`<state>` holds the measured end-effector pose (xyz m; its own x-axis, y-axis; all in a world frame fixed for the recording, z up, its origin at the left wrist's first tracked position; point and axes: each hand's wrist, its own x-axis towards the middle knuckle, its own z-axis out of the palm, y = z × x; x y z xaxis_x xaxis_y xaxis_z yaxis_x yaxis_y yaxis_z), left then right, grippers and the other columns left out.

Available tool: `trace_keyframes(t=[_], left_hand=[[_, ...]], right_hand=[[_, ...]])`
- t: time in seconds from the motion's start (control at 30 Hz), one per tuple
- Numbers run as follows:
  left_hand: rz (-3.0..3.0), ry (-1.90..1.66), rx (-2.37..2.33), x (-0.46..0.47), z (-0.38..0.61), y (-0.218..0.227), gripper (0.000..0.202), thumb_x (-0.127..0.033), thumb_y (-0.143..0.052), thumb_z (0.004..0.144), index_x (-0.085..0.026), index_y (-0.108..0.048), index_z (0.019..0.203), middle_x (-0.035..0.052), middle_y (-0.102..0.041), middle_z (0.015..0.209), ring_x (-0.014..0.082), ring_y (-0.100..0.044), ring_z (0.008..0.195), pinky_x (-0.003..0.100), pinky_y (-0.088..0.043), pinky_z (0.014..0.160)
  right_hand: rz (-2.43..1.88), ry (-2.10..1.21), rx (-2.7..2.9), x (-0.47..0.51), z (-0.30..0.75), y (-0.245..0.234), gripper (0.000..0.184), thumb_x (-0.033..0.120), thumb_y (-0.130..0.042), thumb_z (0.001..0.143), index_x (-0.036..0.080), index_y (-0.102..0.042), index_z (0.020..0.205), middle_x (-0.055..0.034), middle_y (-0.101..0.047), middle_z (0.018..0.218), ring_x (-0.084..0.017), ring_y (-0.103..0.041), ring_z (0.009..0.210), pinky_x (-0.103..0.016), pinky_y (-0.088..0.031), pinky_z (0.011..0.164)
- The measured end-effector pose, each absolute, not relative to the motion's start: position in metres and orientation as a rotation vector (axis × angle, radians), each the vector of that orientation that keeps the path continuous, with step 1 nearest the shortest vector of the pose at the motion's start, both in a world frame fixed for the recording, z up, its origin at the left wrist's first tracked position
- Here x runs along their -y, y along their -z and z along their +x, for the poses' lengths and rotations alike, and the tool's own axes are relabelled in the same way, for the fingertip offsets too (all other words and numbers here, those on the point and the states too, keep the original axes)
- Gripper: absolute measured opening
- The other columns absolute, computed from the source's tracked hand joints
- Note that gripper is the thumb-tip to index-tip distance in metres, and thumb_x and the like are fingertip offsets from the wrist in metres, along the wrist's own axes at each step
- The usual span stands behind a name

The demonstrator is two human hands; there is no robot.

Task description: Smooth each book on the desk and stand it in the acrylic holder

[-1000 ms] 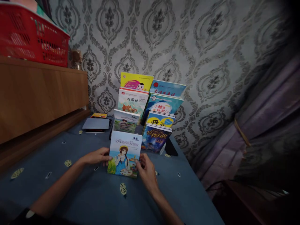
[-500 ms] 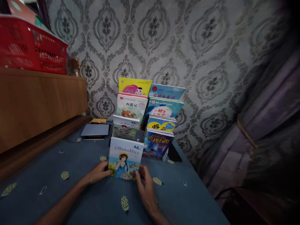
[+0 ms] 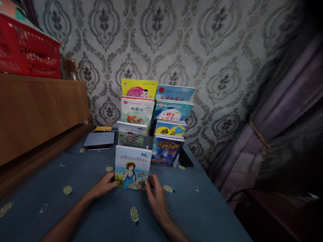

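Note:
A thin picture-cover book (image 3: 132,168), showing a girl in a yellow hat and blue dress, stands upright between my hands. My left hand (image 3: 107,183) grips its lower left edge, thumb on the cover. At the lower right edge, my right hand (image 3: 154,190) grips it the same way; the fingers behind the cover are hidden. Just beyond, books stand in two stepped columns. The left column has a greyish-green book (image 3: 131,134), a white book (image 3: 137,111) and a yellow book (image 3: 138,88). In the right one are a dark blue book (image 3: 167,150) and a teal book (image 3: 174,109).
A grey flat item (image 3: 99,138) lies on other flat things at the left. Beside the right column is a black flat object (image 3: 186,158). A wooden cabinet (image 3: 42,107) bears a red basket (image 3: 37,50). A curtain (image 3: 252,144) hangs at the right.
The camera view has shifted slightly, so the scene sits a little further left. Both hands keep hold of the book, which has stayed upright in front of the left column.

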<state>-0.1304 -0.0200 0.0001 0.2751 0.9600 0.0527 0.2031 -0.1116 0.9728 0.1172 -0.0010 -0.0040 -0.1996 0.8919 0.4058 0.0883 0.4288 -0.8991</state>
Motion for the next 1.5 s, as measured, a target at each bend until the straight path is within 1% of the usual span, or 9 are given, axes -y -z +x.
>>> trace_keyframes(t=[0.2, 0.47, 0.7, 0.83, 0.97, 1.1, 1.2, 1.37, 1.5], left_hand=[[1.536, -0.936, -1.115, 0.019, -0.133, -0.001, 0.044, -0.041, -0.067, 0.077, -0.018, -0.068, 0.114, 0.0067, -0.07, 0.117, 0.0297, -0.06, 0.113, 0.047, -0.039, 0.107], [1.55, -0.954, -1.109, 0.018, -0.131, 0.005, 0.044, -0.039, -0.065, 0.077, -0.018, -0.065, 0.116, 0.0065, -0.069, 0.119, 0.0277, -0.061, 0.11, 0.046, -0.041, 0.106], [1.716, -1.084, -1.209, 0.012, -0.135, 0.001, 0.043, -0.033, -0.061, 0.079, -0.016, -0.062, 0.119, 0.008, -0.069, 0.116, 0.0284, -0.061, 0.108, 0.042, -0.045, 0.101], [1.886, -1.176, -1.407, -0.013, -0.148, -0.038, 0.035, -0.038, -0.056, 0.087, -0.012, -0.063, 0.109, 0.009, -0.071, 0.104, 0.0284, -0.063, 0.095, 0.039, -0.05, 0.087], [1.947, -1.405, -1.469, -0.061, -0.159, -0.099, 0.038, -0.041, -0.054, 0.088, -0.012, -0.058, 0.112, 0.0065, -0.067, 0.106, 0.0243, -0.059, 0.097, 0.033, -0.046, 0.087], [2.017, -1.695, -1.591, -0.103, -0.161, -0.131, 0.021, -0.036, -0.054, 0.085, -0.015, -0.057, 0.09, 0.0024, -0.062, 0.082, 0.0178, -0.056, 0.076, 0.027, -0.044, 0.071], [2.042, -1.686, -1.618, -0.115, -0.159, -0.125, 0.017, -0.033, -0.053, 0.086, -0.017, -0.056, 0.089, 0.001, -0.061, 0.078, 0.0167, -0.054, 0.072, 0.026, -0.042, 0.068], [2.043, -1.624, -1.767, -0.12, -0.153, -0.095, 0.013, -0.03, -0.053, 0.089, -0.017, -0.057, 0.09, 0.0028, -0.063, 0.08, 0.018, -0.056, 0.074, 0.028, -0.044, 0.072], [1.936, -1.757, -1.881, -0.123, -0.143, -0.077, 0.014, -0.029, -0.052, 0.091, -0.018, -0.055, 0.1, 0.006, -0.064, 0.094, 0.0197, -0.06, 0.081, 0.031, -0.047, 0.079]], right_hand=[[-0.921, -0.942, 1.604, 0.001, 0.116, 0.004, 0.033, 0.051, -0.055, 0.089, 0.021, -0.063, 0.101, -0.0058, -0.07, 0.087, -0.02, -0.063, 0.076, -0.032, -0.054, 0.07], [-0.903, -0.939, 1.612, -0.003, 0.116, 0.012, 0.036, 0.045, -0.053, 0.091, 0.019, -0.061, 0.115, -0.0094, -0.072, 0.1, -0.021, -0.067, 0.083, -0.034, -0.056, 0.077], [-0.858, -0.924, 1.64, -0.015, 0.11, 0.006, 0.031, 0.042, -0.054, 0.091, 0.02, -0.062, 0.111, -0.0089, -0.072, 0.102, -0.023, -0.068, 0.082, -0.035, -0.057, 0.071], [-0.775, -0.813, 1.741, -0.046, 0.099, -0.033, 0.025, 0.038, -0.047, 0.094, 0.02, -0.061, 0.106, -0.0079, -0.071, 0.098, -0.023, -0.067, 0.082, -0.035, -0.054, 0.073], [-0.694, -0.571, 1.788, -0.099, 0.08, -0.09, 0.025, 0.037, -0.044, 0.093, 0.02, -0.059, 0.103, -0.0055, -0.068, 0.091, -0.022, -0.065, 0.079, -0.034, -0.05, 0.075], [-0.693, -0.431, 1.727, -0.14, 0.064, -0.114, 0.026, 0.039, -0.04, 0.094, 0.022, -0.057, 0.103, -0.0054, -0.067, 0.092, -0.021, -0.063, 0.085, -0.033, -0.048, 0.078], [-0.707, -0.418, 1.715, -0.152, 0.06, -0.103, 0.026, 0.035, -0.039, 0.094, 0.021, -0.057, 0.107, -0.0068, -0.067, 0.096, -0.021, -0.062, 0.087, -0.033, -0.048, 0.081], [-0.819, -0.352, 1.732, -0.156, 0.061, -0.075, 0.032, 0.032, -0.04, 0.092, 0.016, -0.06, 0.113, -0.0105, -0.063, 0.099, -0.022, -0.061, 0.09, -0.036, -0.048, 0.085], [-0.851, -0.289, 1.689, -0.155, 0.055, -0.058, 0.037, 0.031, -0.041, 0.091, 0.014, -0.06, 0.119, -0.0128, -0.061, 0.104, -0.023, -0.06, 0.094, -0.039, -0.049, 0.088]])
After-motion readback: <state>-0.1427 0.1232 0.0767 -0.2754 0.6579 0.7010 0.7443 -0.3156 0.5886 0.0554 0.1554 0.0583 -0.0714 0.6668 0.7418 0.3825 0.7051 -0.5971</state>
